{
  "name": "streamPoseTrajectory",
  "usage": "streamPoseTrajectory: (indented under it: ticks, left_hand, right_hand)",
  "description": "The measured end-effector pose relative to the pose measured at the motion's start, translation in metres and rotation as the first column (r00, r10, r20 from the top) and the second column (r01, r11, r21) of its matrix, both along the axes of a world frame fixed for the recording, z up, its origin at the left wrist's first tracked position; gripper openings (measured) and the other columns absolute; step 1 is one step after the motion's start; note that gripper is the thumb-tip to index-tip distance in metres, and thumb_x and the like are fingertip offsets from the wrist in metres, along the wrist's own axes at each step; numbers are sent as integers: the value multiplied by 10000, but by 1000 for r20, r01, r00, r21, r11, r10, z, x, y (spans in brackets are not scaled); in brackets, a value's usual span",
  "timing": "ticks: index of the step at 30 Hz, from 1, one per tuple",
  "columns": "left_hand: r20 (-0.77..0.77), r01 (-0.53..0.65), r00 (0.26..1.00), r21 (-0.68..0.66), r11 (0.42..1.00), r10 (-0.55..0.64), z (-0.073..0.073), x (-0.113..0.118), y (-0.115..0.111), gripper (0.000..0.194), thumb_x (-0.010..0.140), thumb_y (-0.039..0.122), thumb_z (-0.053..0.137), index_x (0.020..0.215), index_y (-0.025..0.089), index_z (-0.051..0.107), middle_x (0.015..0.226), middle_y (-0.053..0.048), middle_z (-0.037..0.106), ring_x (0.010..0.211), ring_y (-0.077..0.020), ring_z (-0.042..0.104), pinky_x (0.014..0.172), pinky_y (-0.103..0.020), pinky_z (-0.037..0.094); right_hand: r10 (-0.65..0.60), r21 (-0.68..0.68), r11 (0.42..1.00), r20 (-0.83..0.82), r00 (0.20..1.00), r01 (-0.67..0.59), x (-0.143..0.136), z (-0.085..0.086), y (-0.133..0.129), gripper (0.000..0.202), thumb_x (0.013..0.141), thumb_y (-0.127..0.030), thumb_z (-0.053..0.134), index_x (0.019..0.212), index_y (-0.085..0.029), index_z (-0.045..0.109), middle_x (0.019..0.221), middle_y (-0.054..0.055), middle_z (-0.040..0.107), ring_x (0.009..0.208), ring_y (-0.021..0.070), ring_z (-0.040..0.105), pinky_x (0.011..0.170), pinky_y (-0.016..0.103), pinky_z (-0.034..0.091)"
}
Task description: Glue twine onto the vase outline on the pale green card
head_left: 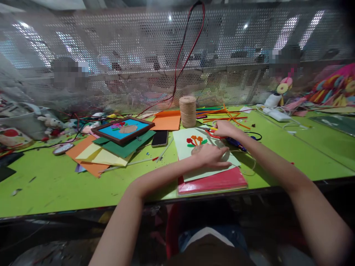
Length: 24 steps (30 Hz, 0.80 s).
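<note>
My left hand (212,156) lies with fingers stretched out over a pale green sheet of paper (181,142). On that sheet are red and orange flowers (197,140) with green leaves, above a tan twine shape (197,149) partly covered by the hand. At the sheet's far right edge, my right hand (225,129) has its fingers closed on red-handled scissors (213,134), whose blades point left. A dark blue tool (235,144) lies under the right forearm; its kind is unclear. The sheet rests on a red book-like pad (213,183).
A twine spool (188,112) stands behind the sheet, beside orange paper (166,120) and a phone (160,139). At left, a framed picture (123,130) sits on coloured papers (104,155). Pipe cleaners (227,117) lie behind; a red-black cable (191,44) hangs by the perforated screen.
</note>
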State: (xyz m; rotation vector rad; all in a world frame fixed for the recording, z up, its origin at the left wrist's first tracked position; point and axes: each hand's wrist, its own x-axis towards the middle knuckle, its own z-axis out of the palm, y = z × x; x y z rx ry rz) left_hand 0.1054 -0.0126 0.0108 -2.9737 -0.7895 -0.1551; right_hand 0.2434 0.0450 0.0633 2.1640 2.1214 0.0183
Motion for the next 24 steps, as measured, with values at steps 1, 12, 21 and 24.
streamPoseTrajectory:
  ticks: [1, 12, 21, 24]
  left_hand:
    - [-14, 23, 1000, -15, 1000, -23, 2, 2, -1, 569, 914, 641, 409, 1222, 203, 601, 804, -89, 716, 717, -258, 671, 624, -317, 429]
    - [141, -41, 989, -72, 997, 51, 1, -42, 8, 183, 932, 354, 464, 981, 230, 589, 865, -33, 701, 729, -190, 623, 568, -272, 370]
    - [420, -65, 897, -187, 980, 140, -32, -84, 30, 94, 925, 263, 524, 964, 200, 582, 981, -43, 644, 853, -157, 596, 685, -250, 425]
    - [514, -3, 850, -219, 976, 118, -40, -84, 35, 116, 942, 275, 510, 953, 188, 587, 933, -37, 641, 830, -149, 583, 727, -257, 439]
  right_hand:
    - [-6, 13, 1000, 3, 1000, 6, 2, 3, -3, 411, 790, -332, 575, 1092, -98, 727, 1097, 197, 720, 933, 266, 670, 703, 285, 435]
    - [-21, 81, 996, -30, 999, 23, 64, 14, -56, 429, 874, -454, 523, 1083, -136, 721, 1097, 165, 721, 923, 263, 640, 656, 299, 367]
    - [-41, 145, 989, -15, 999, 43, 95, -25, -132, 591, 837, -614, 513, 1189, -154, 634, 1144, 165, 688, 975, 314, 660, 706, 356, 477]
    - [-8, 84, 996, -21, 1000, 10, 94, -37, -148, 671, 813, -633, 526, 1290, -164, 587, 1323, 179, 608, 1089, 341, 644, 779, 404, 531]
